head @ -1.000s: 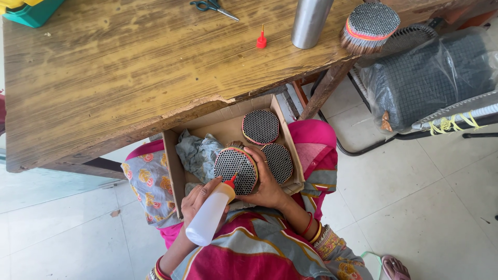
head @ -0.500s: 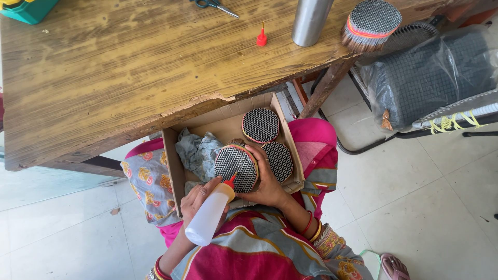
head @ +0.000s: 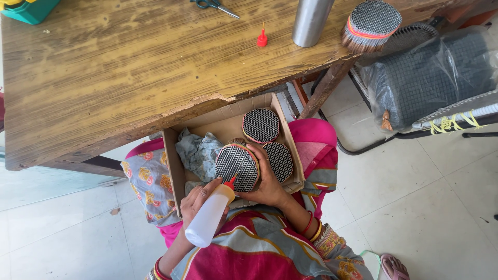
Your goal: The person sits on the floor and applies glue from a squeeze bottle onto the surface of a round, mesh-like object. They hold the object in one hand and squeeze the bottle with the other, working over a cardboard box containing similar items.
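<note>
My left hand point(head: 196, 201) grips a white squeeze bottle point(head: 207, 224) whose red nozzle point(head: 231, 181) touches the lower edge of a round honeycomb-faced bundle point(head: 236, 165). My right hand point(head: 270, 182) holds that bundle tilted up from its right side. The bundle sits in an open cardboard box point(head: 174, 155) on my lap, under the table edge. Two more round bundles point(head: 261, 125) point(head: 280, 161) lie in the box, with a crumpled grey cloth point(head: 197, 153) to their left.
The worn wooden table point(head: 129, 78) carries a red nozzle cap point(head: 262, 39), a steel cylinder point(head: 310, 21), scissors point(head: 215, 5), a teal container point(head: 31, 9) and another bundle point(head: 371, 23) at its right corner. A plastic bag of dark bundles point(head: 430, 78) rests on a chair at right.
</note>
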